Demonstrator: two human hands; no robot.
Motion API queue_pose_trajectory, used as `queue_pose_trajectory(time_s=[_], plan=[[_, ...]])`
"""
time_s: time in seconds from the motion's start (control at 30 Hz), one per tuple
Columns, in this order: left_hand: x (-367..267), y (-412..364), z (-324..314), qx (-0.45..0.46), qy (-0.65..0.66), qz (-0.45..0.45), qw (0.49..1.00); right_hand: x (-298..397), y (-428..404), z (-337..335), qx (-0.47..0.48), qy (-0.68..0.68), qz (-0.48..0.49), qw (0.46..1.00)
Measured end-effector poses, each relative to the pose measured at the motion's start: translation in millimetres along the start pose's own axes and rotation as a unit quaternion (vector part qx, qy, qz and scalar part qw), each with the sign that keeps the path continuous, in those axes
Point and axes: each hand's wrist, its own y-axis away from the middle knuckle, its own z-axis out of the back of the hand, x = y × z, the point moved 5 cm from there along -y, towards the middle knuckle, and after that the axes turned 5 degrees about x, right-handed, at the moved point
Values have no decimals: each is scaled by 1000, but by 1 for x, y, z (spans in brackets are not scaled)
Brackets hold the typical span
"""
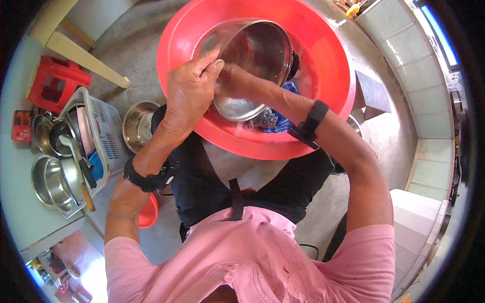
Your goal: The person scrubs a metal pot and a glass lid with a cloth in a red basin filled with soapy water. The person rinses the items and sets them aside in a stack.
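Note:
A glass pot lid (257, 49) with a steel rim stands tilted in a large red plastic basin (333, 64). Its black knob (293, 65) faces right. My left hand (193, 83) grips the rim at the left, thumb on top. Across the lid's near face reaches my right hand (229, 81), pressed close beside the left one; its fingers are mostly hidden, so whether it holds something is unclear. Below the lid, in the basin, lie a steel wool scrubber (265, 119) and a blue cloth-like item (282, 123).
A steel bowl (138, 125) sits on the floor left of the basin. Farther left, a white plastic basket (110, 132) holds pans and utensils near a red plastic stool (57, 81). A small red container (149, 212) is by my left arm. A low stool (373, 94) stands right.

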Motion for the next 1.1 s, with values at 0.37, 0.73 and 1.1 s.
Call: queue_pose_trajectory(time_s=[0.37,0.73,1.1], plan=[[1,-5,0,-16,3,-5,1000,6,-6,92,7,278,-195,941],[6,-5,2,-18,-3,16,1000,-13,13,0,226,265,-169,922],[4,-3,9,-15,-3,39,999,-22,45,31,260,336,-198,883]])
